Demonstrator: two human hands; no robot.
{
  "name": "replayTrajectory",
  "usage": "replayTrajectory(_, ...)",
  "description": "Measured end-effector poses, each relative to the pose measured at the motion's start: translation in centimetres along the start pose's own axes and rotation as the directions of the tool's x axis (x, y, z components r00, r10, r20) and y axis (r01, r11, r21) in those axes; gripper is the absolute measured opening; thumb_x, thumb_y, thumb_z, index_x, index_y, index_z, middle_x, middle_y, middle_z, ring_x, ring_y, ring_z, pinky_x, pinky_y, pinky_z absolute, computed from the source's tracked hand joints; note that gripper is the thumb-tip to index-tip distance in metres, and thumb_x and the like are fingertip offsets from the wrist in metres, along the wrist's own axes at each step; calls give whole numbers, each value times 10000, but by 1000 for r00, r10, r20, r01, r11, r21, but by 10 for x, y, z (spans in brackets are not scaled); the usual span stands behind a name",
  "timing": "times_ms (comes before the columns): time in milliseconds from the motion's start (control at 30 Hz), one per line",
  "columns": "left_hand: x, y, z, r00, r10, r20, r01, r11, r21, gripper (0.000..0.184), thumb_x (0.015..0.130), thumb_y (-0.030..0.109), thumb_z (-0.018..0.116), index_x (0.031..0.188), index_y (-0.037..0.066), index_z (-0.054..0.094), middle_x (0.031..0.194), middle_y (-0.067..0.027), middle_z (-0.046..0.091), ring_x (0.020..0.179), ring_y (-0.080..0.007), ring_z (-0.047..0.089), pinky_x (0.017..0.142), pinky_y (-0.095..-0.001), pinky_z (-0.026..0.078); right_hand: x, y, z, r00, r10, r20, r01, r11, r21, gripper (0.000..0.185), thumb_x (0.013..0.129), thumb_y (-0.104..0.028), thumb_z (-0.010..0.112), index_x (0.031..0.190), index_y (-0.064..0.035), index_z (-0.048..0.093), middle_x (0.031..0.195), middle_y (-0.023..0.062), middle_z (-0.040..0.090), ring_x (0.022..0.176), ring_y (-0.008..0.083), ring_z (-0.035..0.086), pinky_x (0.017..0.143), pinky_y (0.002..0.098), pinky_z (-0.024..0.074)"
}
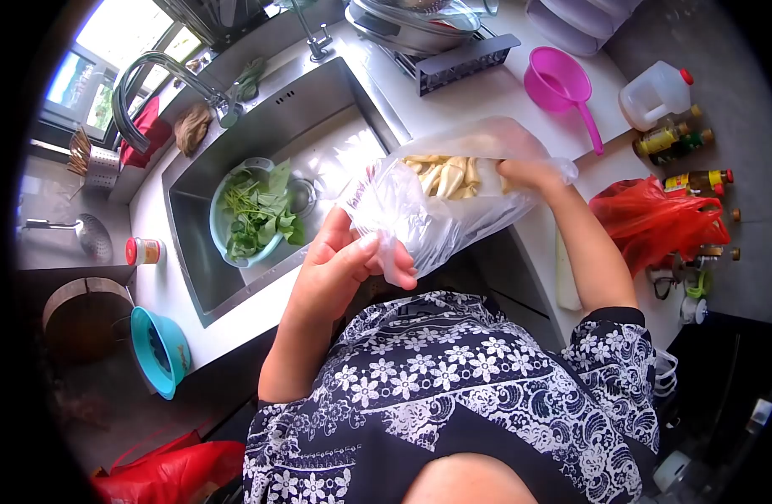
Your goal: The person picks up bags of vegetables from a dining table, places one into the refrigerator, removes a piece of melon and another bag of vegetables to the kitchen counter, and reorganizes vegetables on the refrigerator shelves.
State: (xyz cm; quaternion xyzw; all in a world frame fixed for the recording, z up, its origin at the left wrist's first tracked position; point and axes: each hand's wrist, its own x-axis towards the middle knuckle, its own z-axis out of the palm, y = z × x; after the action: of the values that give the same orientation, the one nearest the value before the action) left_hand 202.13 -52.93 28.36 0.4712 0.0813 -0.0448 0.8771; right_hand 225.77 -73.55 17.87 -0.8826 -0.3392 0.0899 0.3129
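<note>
Left hand [348, 259] grips bag [415, 227] (right hand [527, 175] inside); roomy sink [331, 139], rim [384, 109] near.

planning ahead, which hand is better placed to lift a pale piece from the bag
Probably the right hand: it's right beside the pale pieces, while the left hand holds the bag.

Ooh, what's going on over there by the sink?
Somebody is handling a clear plastic bag with pale yellow pieces inside. The left hand holds the bag's plastic, and the right hand is in the bag, beside the pieces. It's hard to tell what they are. In the sink, green leaves sit in a light-coloured bowl. A pink dipper rests on the counter, away from both hands.
</note>
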Motion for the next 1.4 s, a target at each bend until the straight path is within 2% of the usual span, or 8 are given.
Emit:
replayTrajectory(433, 7, 3, -14, 998, 46, 46, -45, 999, -21, 723, 814, 144, 482, 1396, 115, 53, 819, -225, 590, 683, -291, 628, 677, -361, 510, 13, 28, -11, 946, 110, 306, -249, 851, 463, 353, 692, -169, 646, 1016, -39, 593, 956, 89, 609, 867, 191, 561, 771, 304, 431)
replayTrajectory(500, 6, 3, -10, 998, 61, 34, -60, 998, -20, 740, 807, 147, 496, 1396, 120, 48, 820, -229, 588, 671, -290, 628, 669, -358, 510, 9, 6, -25, 748, 414, 518, -382, 908, -174, 488, 661, -229, 684, 1099, -56, 556, 1016, 132, 595, 903, 241, 560, 794, 310, 433)
replayTrajectory(633, 5, -2, -4, 996, 69, 55, -68, 997, -21, 757, 803, 152, 511, 1396, 121, 42, 819, -232, 586, 663, -291, 628, 663, -360, 512, -9, -27, -32, 776, 347, 527, -254, 936, -244, 620, 607, -286, 702, 1157, -72, 508, 988, 167, 599, 903, 282, 567, 801, 322, 439)
replayTrajectory(700, 4, -3, -5, 995, 90, 46, -87, 994, -63, 781, 791, 147, 536, 1396, 119, 42, 815, -231, 586, 650, -285, 629, 670, -370, 513, -17, -7, -3, 975, -121, 188, 176, 933, -314, 544, 564, -236, 715, 1057, -60, 564, 955, 167, 611, 913, 291, 568, 812, 345, 430)
replayTrajectory(833, 2, -4, -8, 993, 108, 36, -107, 993, -41, 803, 775, 123, 562, 1394, 112, 50, 807, -230, 587, 604, -265, 627, 633, -356, 522, -18, -14, -6, 986, -59, 156, 123, 890, -438, 689, 522, -243, 726, 1151, -83, 498, 1005, 168, 585, 942, 296, 553, 851, 358, 422)
replayTrajectory(933, 0, -5, -8, 989, 122, 85, -117, 992, -52, 815, 760, 83, 574, 1390, 86, 56, 791, -218, 586, 542, -225, 611, 572, -324, 527, -6, -21, -16, 805, 322, 499, -186, 935, -303, 673, 547, -226, 731, 1163, -82, 501, 1132, 165, 532, 1037, 304, 503, 900, 349, 396)
replayTrajectory(1200, -10, -8, 0, 957, 290, 2, -290, 956, -33, 756, 730, 16, 604, 1344, -35, 164, 747, -163, 571, 511, -176, 585, 534, -290, 536, -5, -8, -2, 980, -81, 180, 53, 986, 156, 515, 702, -237, 640, 1172, -77, 504, 1142, 143, 539, 1046, 261, 510, 894, 333, 397)
replayTrajectory(1400, -4, -6, 13, 896, 435, -87, -422, 896, 136, 754, 723, 173, 680, 1296, -73, 257, 735, -108, 554, 434, -109, 519, 436, -236, 507, -14, -6, -19, 983, -114, 142, 67, 952, 298, 453, 755, -242, 591, 1166, -71, 508, 1121, 132, 555, 1028, 256, 522, 883, 343, 405)
